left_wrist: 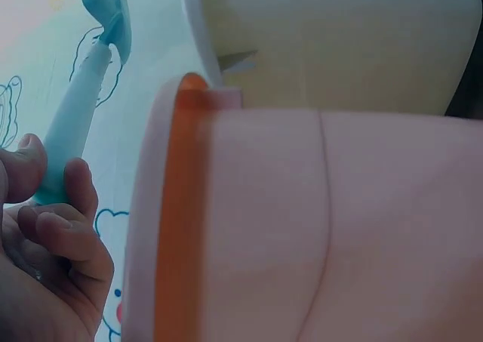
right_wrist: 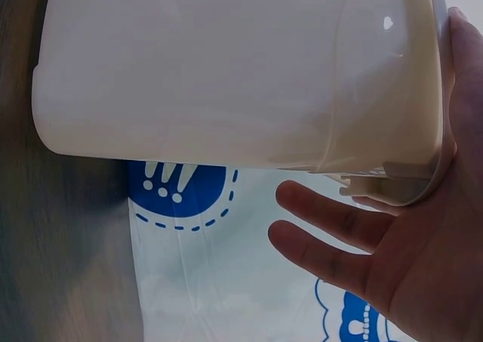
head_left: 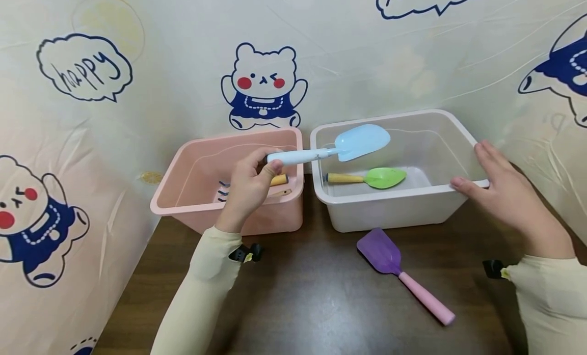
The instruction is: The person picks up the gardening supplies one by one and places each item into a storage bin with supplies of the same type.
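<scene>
My left hand (head_left: 249,184) pinches the handle end of a light blue garden trowel (head_left: 362,141), held above the two bins with its blade over the grey bin (head_left: 390,210). In the left wrist view the thumb and fingertips close round the trowel's handle (left_wrist: 72,123). My right hand (head_left: 509,189) rests at the grey bin's right rim, thumb on the front corner. The right wrist view shows straight fingers (right_wrist: 324,259) spread beside the bin's outer wall. Inside the grey bin lies a green trowel (head_left: 385,178) with a yellow handle.
A pink bin (head_left: 279,220) stands left of the grey one, holding a blue-pronged tool (head_left: 223,192) with a yellow handle end (head_left: 278,180) nearby. A purple shovel (head_left: 380,250) with a pink handle lies on the brown table (head_left: 312,299) in front. Printed cloth (head_left: 183,64) hangs behind.
</scene>
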A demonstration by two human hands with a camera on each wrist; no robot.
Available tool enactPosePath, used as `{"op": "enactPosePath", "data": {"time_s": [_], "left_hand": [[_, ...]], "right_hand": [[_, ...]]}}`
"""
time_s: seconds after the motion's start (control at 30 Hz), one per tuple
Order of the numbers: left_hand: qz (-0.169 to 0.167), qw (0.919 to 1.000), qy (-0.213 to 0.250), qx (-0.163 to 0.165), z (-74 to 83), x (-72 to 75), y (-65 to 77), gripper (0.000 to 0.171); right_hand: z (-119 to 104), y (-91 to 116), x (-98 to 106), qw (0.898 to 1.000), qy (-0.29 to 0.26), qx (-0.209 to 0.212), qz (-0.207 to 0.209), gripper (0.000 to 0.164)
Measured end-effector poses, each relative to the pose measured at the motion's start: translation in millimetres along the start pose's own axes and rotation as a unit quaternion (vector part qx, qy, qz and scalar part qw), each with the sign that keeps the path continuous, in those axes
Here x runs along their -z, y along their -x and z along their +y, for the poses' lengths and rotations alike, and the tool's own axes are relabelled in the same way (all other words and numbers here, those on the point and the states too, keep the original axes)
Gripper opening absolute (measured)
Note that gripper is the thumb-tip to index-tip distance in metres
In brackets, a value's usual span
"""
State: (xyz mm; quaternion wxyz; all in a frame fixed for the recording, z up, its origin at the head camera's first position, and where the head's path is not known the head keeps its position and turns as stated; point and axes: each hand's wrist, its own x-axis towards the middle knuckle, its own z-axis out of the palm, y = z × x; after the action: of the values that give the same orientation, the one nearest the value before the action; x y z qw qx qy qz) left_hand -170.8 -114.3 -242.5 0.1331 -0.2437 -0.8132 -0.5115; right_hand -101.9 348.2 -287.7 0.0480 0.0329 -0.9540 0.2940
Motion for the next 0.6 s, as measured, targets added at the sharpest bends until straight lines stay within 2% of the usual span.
{"op": "enactPosePath", "data": {"time_s": [0.3, 0.6], "left_hand": [[-0.017, 0.9998, 0.002, 0.005, 2.4, -14.8, -3.7, 0.024], [-0.036, 0.9992, 0.002, 0.018, 11.4, -19.9, -14.7, 0.023]], "right_hand": [[-3, -1, -1, 1.000, 0.004, -0.005, -0.002, 0.092], [-3, 0, -1, 1.000, -0.001, 0.002, 0.007, 0.091]]}}
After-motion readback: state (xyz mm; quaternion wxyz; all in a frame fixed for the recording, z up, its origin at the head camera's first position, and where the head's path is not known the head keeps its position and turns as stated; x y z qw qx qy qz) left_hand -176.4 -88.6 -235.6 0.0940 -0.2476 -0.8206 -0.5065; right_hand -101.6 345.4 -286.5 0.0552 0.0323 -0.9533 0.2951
